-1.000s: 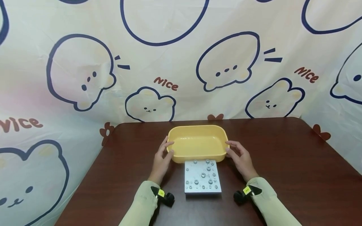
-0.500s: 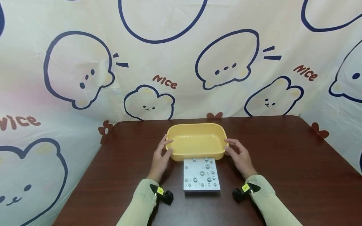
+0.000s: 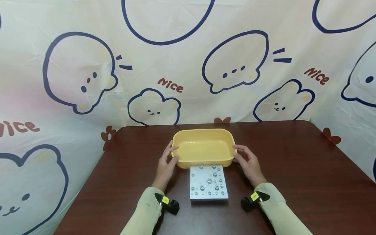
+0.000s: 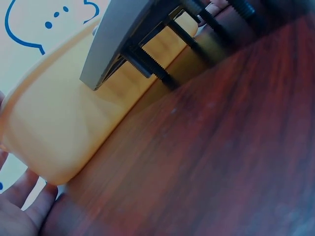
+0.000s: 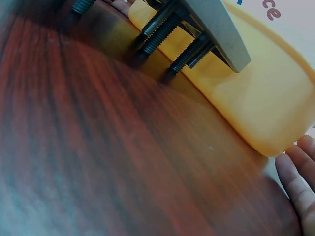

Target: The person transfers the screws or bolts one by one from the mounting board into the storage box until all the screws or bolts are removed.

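Observation:
A shallow yellow plastic tray (image 3: 204, 147) with rounded corners sits toward the back of the table. My left hand (image 3: 166, 166) holds its left end, thumb and forefinger at the rim and the other fingers along the outer wall. At the opposite end my right hand (image 3: 249, 164) grips the tray in the same way. Just in front of the tray, between my hands, stands a silvery metal plate (image 3: 205, 186) with several bolts set in its top. From the left wrist, threaded bolt shanks (image 4: 160, 73) show below the plate, raising it above the table; its far edge overlaps the tray's front wall.
The dark reddish-brown wooden table (image 3: 293, 169) stretches out on both sides. A pale cloth (image 3: 188, 65) printed with cartoon bears hangs behind it and along the sides. Each sleeve cuff carries a small black wrist camera (image 3: 173, 207).

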### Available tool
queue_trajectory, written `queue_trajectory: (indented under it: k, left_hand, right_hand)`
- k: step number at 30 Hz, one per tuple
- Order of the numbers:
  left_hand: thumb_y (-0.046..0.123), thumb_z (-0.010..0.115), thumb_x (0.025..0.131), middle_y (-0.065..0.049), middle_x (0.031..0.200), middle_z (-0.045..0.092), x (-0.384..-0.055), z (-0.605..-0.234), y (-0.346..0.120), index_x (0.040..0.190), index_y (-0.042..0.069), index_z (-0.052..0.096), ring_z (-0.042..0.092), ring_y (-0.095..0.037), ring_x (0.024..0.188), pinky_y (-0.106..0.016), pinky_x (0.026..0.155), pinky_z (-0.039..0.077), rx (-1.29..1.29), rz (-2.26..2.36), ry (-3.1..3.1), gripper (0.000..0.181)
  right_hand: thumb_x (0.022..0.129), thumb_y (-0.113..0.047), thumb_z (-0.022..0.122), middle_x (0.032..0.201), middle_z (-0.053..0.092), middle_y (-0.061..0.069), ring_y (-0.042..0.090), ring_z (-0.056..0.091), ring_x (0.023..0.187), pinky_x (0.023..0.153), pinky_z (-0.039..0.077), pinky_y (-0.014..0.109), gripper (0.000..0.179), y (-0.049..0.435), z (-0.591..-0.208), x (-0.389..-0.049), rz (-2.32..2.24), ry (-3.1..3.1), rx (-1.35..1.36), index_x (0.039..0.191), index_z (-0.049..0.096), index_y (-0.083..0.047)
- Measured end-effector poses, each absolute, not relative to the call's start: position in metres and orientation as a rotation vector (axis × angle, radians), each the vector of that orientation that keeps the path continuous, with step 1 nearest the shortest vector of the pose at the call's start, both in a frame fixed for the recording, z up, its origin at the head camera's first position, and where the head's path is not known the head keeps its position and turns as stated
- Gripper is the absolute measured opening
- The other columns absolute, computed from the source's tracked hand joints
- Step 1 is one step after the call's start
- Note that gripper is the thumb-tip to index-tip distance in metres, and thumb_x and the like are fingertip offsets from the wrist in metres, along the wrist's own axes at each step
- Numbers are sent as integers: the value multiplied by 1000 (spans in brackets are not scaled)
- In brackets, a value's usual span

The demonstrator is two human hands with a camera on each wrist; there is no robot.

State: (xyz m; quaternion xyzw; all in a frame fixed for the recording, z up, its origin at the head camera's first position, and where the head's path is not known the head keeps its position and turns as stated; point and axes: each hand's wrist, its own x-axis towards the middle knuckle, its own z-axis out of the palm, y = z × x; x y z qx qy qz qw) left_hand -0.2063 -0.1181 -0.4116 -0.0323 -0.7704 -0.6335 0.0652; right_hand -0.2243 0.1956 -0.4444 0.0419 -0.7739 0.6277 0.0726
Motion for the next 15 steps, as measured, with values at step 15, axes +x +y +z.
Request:
queue_trajectory:
  k: [15]
  left_hand:
    - [15, 55, 95, 7, 155, 31, -207, -412, -119, 128, 13, 60, 22, -18, 144, -44, 114, 25, -68, -1905, -2321, 33]
  right_hand:
    - [92, -36, 64, 128, 54, 8, 23, 56, 106, 81, 54, 23, 42, 195, -444, -227, 1853, -2316, 139, 127, 56, -15]
